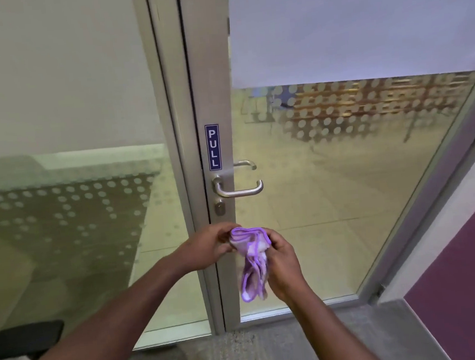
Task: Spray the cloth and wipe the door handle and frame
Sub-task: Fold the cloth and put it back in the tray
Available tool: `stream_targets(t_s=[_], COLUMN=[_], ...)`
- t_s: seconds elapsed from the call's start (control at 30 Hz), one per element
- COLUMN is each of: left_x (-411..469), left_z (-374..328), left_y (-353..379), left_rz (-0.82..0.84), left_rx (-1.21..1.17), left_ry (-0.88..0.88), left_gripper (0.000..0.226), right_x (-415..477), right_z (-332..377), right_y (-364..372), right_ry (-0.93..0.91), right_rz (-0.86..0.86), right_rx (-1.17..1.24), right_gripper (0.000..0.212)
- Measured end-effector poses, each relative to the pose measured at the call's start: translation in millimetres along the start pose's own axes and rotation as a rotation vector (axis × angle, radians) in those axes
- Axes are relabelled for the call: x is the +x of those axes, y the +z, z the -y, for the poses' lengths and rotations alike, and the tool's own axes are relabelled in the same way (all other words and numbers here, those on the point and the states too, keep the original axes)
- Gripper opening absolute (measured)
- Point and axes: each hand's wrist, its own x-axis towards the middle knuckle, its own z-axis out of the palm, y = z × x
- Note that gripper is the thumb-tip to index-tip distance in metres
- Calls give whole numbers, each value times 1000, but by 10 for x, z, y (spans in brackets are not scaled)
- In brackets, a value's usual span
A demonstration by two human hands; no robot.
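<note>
While both hands, L (212, 246) & R (281, 262), pinch the purple cloth (252, 260) shut-fisted below the door handle (238, 189), I reckon it's being bunched for wiping.

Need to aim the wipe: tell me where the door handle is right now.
In the head view the door handle sits center frame on the door's left stile, just below the blue PULL sign and above the purple cloth held in both hands.

Dotted frosted glass (61, 212), grey carpet (274, 349)
</note>
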Motion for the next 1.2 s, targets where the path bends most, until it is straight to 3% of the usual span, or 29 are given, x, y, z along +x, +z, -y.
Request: stream_targets(t_s=[0.1, 0.27, 0.43, 0.57, 0.73, 0.83, 1.0, 1.2], left_x=[-69, -216, -437, -751, -1123, -1337, -1709, -2477], left_z=[-82, -311, -473, -560, -720, -770, -979, -1357], left_y=[129, 452, 748, 923, 1057, 1116, 1191, 1417], left_rz=[-44, -103, -300, -427, -532, -581, -671, -771], left_rx=[-154, -224, -230, -167, -155, -193, -208, -203], left_ry=[-95, -221, -336, -434, -499, -486, -468, -480], left_gripper=[26, 27, 24, 21, 22, 24, 42, 33], right_x=[-55, -154, -351, -557, -819, -968, -1228, -1775], right_z=[32, 56, 11, -23, 36, -10, -70, -116], right_y=[-139, -445, -688, -834, -802, -755, -694, -550], right_ry=[45, 114, 207, 330, 197, 126, 75, 149], right_rz=[72, 194, 209, 274, 508, 543, 586, 660], right_rx=[59, 76, 83, 25, -115, -161, -251, -170], right_gripper=[29, 27, 13, 45, 34, 27, 35, 38])
